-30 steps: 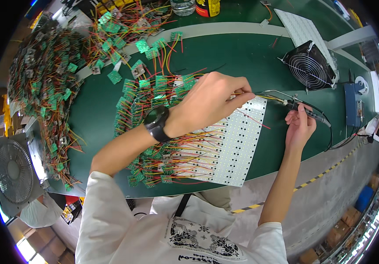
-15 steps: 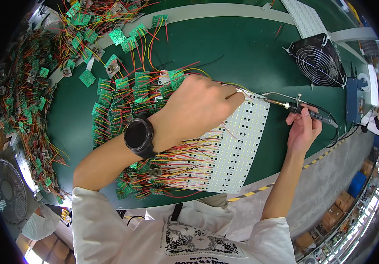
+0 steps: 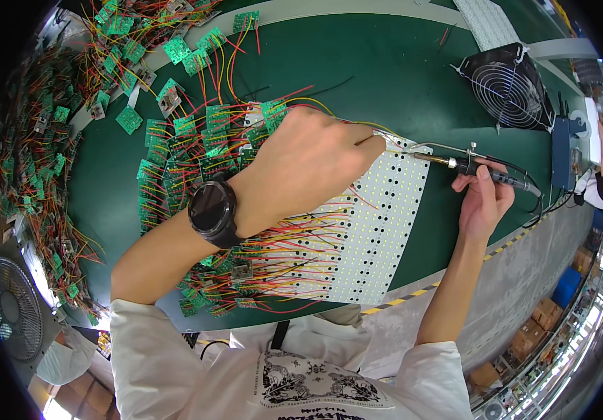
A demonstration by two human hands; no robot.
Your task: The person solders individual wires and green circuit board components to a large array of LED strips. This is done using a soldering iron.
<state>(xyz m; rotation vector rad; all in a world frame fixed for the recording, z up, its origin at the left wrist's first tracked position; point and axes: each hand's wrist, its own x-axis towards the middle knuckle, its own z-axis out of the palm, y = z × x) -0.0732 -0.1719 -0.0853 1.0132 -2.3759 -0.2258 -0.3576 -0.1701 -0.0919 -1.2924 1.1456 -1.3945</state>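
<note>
My left hand (image 3: 319,157), with a black watch on its wrist, reaches over the white LED panel (image 3: 378,224). Its thumb and forefinger are pinched at the panel's far edge, by the end of a yellow wire (image 3: 322,106); what lies between the fingertips is hidden. In my right hand (image 3: 485,203) is a soldering iron (image 3: 466,166), held like a pen. A thin metal tube is clamped along the iron. Its tip points left at the panel's far right part, close to my left fingertips. Green circuit boards (image 3: 153,133) with red and yellow wires lie in rows left of and on the panel.
Heaps of wired circuit boards (image 3: 32,147) cover the left side of the green table (image 3: 385,63). A black fan with a wire guard (image 3: 508,94) stands far right, near a blue box (image 3: 562,150). Another fan (image 3: 13,301) is at lower left. A person (image 3: 599,190) is at the far right.
The boards and my left arm appear slightly farther left and up in the picture. Both hands keep their grips, and the iron's tip stays at nearly the same spot over the panel.
</note>
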